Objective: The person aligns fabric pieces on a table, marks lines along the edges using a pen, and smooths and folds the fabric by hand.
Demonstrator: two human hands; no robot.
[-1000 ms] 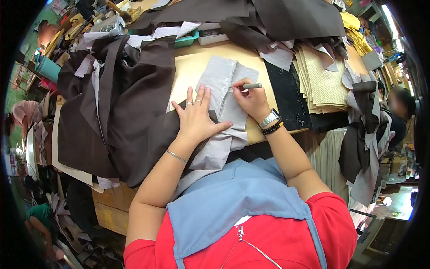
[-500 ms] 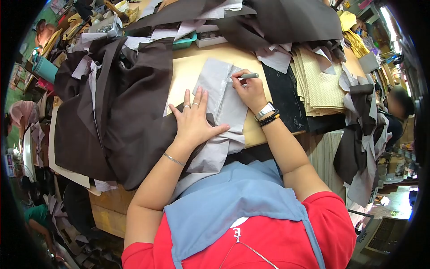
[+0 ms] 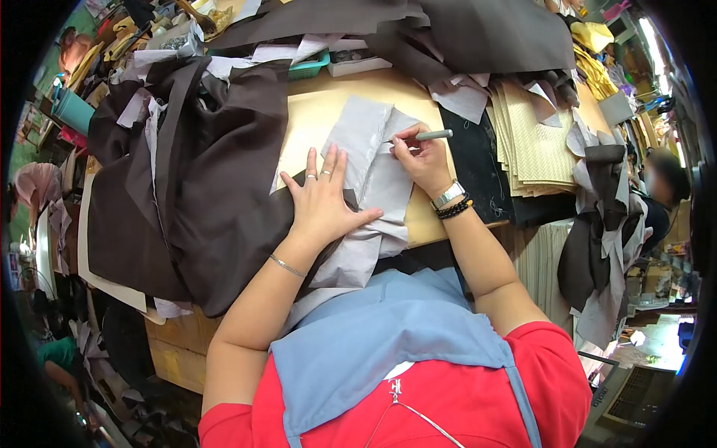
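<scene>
A light grey fabric piece (image 3: 355,138) lies on the pale board (image 3: 306,112) in front of me, with a seam or folded edge running along it. My left hand (image 3: 325,198) rests flat on the fabric's lower left part, fingers spread. In my right hand (image 3: 424,160) is a grey pen (image 3: 435,135), pinched between thumb and fingers, its tip at the fabric just right of the seam. Dark brown fabric (image 3: 231,172) is heaped beside my left hand and reaches under it.
Woven cream sheets (image 3: 534,142) are stacked to the right, beside a black cloth (image 3: 467,157). More dark fabric (image 3: 508,37) covers the back of the table, near a green tray (image 3: 310,67) and a white tray (image 3: 358,63). At far right is another person (image 3: 665,183).
My right hand and the pen have shifted slightly right and down, and the pen lies at a flatter angle. My left hand has stayed in place.
</scene>
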